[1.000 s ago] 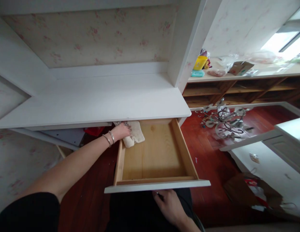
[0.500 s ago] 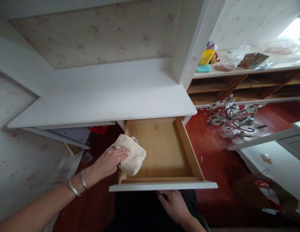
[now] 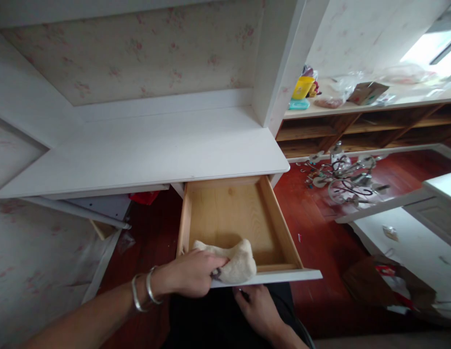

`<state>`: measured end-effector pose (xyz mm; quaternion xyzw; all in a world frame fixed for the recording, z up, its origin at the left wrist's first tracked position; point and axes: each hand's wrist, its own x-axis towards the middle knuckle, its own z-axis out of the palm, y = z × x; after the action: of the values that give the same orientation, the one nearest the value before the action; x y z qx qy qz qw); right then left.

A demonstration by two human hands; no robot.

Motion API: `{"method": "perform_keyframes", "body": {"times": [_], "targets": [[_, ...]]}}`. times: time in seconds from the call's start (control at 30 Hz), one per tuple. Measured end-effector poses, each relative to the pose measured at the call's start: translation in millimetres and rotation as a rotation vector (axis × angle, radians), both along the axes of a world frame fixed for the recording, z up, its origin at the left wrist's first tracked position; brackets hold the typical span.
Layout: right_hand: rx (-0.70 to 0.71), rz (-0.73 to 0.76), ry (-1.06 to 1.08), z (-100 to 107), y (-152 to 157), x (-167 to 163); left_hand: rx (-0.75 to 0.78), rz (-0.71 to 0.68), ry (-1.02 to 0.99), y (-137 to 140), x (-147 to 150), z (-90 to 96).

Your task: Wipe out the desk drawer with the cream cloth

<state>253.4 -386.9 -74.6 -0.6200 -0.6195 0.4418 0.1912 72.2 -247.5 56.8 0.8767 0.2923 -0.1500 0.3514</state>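
Note:
A cream, fluffy cloth [image 3: 234, 261] lies over the front edge of the pulled-out wooden drawer [image 3: 229, 208]. My left hand [image 3: 196, 274], with two silver bangles on its wrist, grips the cloth and presses it against the front panel. Below that panel is my right hand [image 3: 260, 308], its fingers curled up behind the white drawer front [image 3: 287, 277]; the fingertips are partly hidden by it. The drawer's bare wooden bottom shows behind the cloth. Above it extends the white desk top [image 3: 156, 150].
On the red wood floor at the right lies a chandelier [image 3: 351, 177]. Farther back, a low shelf unit [image 3: 374, 123] carries a yellow cup [image 3: 303, 88], a cardboard box [image 3: 368, 93] and plastic bags. A brown bag [image 3: 367, 281] stands beside white furniture [image 3: 400, 232].
My left hand has moved the cloth from the drawer's left side down and right onto its front edge. My right hand stays under the drawer front. The view has shifted slightly.

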Motion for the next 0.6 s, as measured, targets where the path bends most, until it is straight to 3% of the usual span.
{"method": "perform_keyframes", "body": {"times": [0.17, 0.27, 0.37, 0.47, 0.6], "targets": [[0.013, -0.029, -0.05, -6.9, -3.5, -2.7, -0.002, -0.111, -0.108, -4.4, 96.1, -16.3], [0.024, -0.042, -0.02, -8.6, -4.1, -1.4, 0.061, -0.101, -0.126, -12.8, 131.2, -19.0], [0.052, -0.037, 0.016, -8.0, -2.7, 0.3, 0.102, -0.076, -0.151, -11.5, 137.5, -22.5], [0.064, -0.001, 0.015, -6.7, -1.1, 1.5, 0.037, -0.015, -0.152, 6.1, 128.6, -23.8], [0.059, 0.002, 0.015, -4.6, -0.9, 2.6, 0.151, 0.187, -0.199, 30.7, 121.5, -3.8]]}}
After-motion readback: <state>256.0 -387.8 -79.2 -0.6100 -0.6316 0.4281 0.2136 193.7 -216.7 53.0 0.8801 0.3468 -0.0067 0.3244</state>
